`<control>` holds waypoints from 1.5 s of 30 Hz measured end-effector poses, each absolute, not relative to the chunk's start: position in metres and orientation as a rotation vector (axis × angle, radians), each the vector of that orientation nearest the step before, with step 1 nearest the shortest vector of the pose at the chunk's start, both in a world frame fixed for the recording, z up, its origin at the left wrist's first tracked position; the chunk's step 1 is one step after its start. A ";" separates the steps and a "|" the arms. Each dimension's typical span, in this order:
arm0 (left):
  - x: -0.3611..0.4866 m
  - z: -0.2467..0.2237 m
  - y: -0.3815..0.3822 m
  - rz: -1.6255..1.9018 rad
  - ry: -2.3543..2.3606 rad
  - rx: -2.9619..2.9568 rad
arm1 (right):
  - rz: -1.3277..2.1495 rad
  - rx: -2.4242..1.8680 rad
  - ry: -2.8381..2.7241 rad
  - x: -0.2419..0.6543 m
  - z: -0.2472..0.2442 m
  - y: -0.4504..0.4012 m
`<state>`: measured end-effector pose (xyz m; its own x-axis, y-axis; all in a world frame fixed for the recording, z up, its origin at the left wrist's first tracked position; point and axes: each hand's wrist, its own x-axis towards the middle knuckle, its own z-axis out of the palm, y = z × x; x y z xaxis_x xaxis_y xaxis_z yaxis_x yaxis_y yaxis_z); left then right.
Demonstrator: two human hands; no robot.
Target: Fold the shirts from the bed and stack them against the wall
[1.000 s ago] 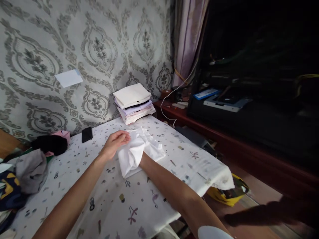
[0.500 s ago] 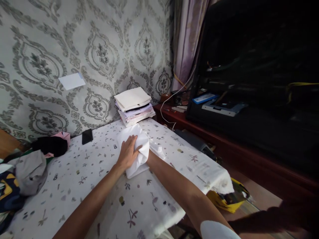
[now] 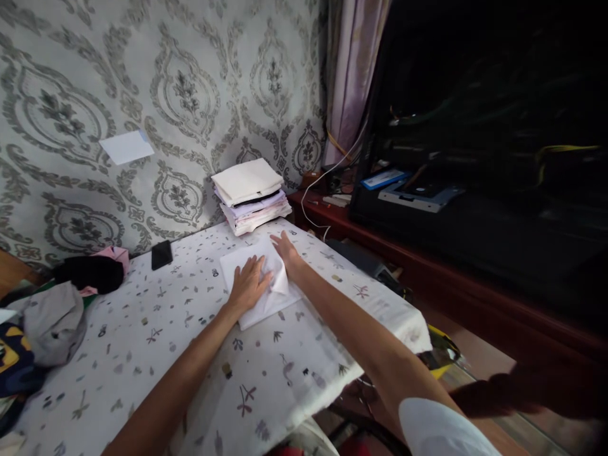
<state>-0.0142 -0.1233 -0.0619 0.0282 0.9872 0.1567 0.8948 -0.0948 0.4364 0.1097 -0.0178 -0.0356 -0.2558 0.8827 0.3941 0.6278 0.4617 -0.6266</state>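
Note:
A white folded cloth [image 3: 260, 311] lies on the patterned bed sheet [image 3: 190, 354], with a raised crease near its right side. My left hand [image 3: 249, 285] rests palm down on top of it, fingers spread. At the cloth's far right edge is my right hand [image 3: 287, 256], its fingers stretched out and slightly apart, touching the fabric. Just beyond both hands stands a stack of folded clothes [image 3: 254, 201], cream on top with lilac and pale pink layers below.
A black phone [image 3: 162, 254] lies near the wall. Crumpled clothes [image 3: 54, 320] are heaped at the left. On the right stand a dark red cabinet [image 3: 403, 253] and a large black screen [image 3: 494, 107]. A white cable [image 3: 308, 196] hangs by the curtain [image 3: 351, 82]. Yellow packaging [image 3: 441, 354] sits below the bed edge.
My right hand, hidden under the cloth before, has come out to its far right edge. The bunched cloth now lies flatter. My left hand stays on it. The view has shifted slightly.

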 end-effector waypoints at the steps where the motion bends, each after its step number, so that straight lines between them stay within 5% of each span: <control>1: -0.014 -0.060 -0.127 0.680 1.937 2.114 | 0.598 -1.231 -1.914 0.115 -0.038 -0.012; 7: -0.006 -0.038 -0.161 0.811 1.639 2.472 | 1.130 -1.094 -1.558 0.166 -0.053 -0.016; 15: 0.025 -0.028 -0.164 0.565 1.833 2.421 | 1.112 -0.973 -1.808 0.210 -0.054 -0.086; 23: 0.045 -0.023 -0.154 0.930 1.270 1.615 | 1.341 -1.094 -1.715 0.226 -0.059 -0.122; 31: 0.003 -0.026 -0.150 1.132 1.247 1.434 | 0.922 -1.235 -2.036 0.218 -0.054 -0.129; 38: -0.009 -0.042 -0.159 0.854 1.407 1.833 | 0.761 -1.349 -2.072 0.216 -0.052 -0.131; 45: -0.040 -0.034 -0.074 0.826 1.695 1.988 | 0.551 -1.368 -2.225 0.220 -0.040 -0.135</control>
